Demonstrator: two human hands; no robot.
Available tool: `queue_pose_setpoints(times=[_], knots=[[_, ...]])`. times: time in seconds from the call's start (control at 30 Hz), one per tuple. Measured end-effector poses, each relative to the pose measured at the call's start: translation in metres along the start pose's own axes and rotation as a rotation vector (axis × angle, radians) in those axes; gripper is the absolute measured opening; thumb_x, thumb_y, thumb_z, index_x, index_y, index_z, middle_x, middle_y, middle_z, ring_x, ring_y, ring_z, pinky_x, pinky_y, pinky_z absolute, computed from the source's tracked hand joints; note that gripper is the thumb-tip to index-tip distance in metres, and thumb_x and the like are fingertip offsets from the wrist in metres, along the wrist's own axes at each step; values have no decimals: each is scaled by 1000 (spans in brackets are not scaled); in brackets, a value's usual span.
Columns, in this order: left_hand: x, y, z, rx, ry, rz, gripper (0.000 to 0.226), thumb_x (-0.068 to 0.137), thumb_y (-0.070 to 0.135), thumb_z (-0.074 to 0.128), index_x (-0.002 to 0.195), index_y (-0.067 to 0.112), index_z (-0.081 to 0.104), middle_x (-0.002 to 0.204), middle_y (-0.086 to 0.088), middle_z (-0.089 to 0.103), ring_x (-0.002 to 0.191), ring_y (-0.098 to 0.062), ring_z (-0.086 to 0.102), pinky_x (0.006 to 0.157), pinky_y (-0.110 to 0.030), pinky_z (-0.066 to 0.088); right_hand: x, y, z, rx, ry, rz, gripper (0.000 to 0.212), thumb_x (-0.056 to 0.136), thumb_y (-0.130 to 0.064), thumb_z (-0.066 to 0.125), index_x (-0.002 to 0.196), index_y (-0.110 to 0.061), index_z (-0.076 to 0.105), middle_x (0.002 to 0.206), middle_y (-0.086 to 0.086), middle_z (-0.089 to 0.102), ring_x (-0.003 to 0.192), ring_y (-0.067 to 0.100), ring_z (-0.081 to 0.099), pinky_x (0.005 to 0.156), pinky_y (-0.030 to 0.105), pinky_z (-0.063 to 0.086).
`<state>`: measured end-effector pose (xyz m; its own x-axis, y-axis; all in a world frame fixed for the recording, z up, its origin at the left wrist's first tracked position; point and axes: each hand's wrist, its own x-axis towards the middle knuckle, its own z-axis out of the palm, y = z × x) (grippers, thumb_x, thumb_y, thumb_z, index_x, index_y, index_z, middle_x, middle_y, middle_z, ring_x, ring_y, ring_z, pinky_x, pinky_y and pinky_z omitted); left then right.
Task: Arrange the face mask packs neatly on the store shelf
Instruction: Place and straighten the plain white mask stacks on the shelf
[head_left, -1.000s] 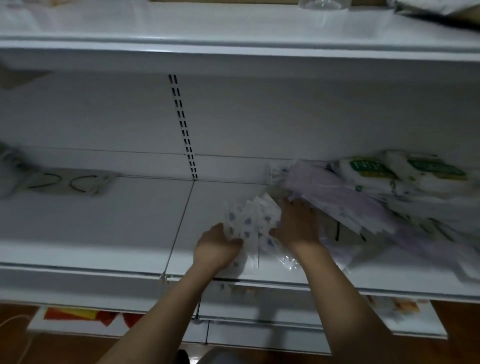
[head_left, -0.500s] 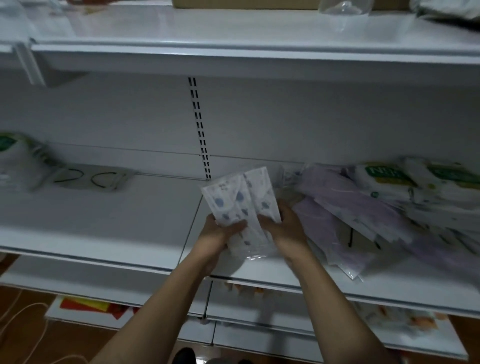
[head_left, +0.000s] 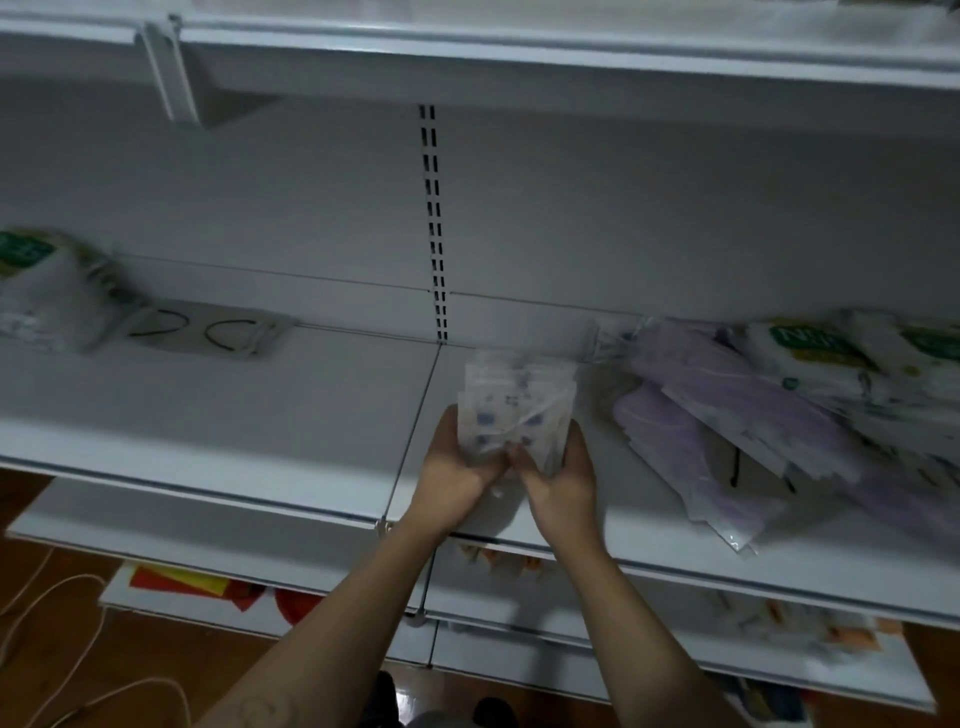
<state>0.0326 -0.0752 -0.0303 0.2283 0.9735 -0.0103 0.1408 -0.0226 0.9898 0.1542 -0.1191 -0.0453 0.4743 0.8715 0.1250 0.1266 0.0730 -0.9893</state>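
Both hands clasp a small stack of mask packs over the shelf.
Fingers of the left hand and right hand curl round the stack's near end. The packs are thin glossy sleeves, white with bluish prints, long axis pointing toward the back panel. To the right sprawl lilac packs, then green-labelled packs whose lettering is too blurred to read.

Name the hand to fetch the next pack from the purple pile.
Right. The right hand grips the white blue-printed plastic mask packs on the side nearest the heap of lilac mask packs; the left hand would probably have to cross over.
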Motion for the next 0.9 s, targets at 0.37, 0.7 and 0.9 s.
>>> queue_pose_setpoints(times=[0.37, 0.7, 0.9], knots=[[15, 7, -16, -151, -9, -89, 47, 73, 23, 74, 117, 14, 57, 106, -4, 71, 94, -19, 71, 85, -47, 57, 0, -21, 52, 128, 187, -12, 25, 86, -20, 60, 110, -23, 57, 101, -5, 68, 96, 13, 66, 82, 28, 53], [39, -6, -114, -1150, -7, -509, 53, 81, -1, 65, 132, -2, 50, 125, -32, 57, 115, -47, 58, 90, -59, 52, -10, -38, 119, 411, -38, 456, 42, 74, -13, 77, 113, -8, 63, 106, 10, 72, 97, 28, 70, 76, 40, 57], [51, -7, -171, -871, 254, -446, 37, 82, -7, 66, 118, 2, 63, 109, -21, 71, 97, -38, 69, 77, -47, 60, 12, -27, 182, 154, 81, 483, 38, 83, -7, 68, 121, -12, 62, 122, 10, 66, 104, 28, 65, 82, 42, 56]])
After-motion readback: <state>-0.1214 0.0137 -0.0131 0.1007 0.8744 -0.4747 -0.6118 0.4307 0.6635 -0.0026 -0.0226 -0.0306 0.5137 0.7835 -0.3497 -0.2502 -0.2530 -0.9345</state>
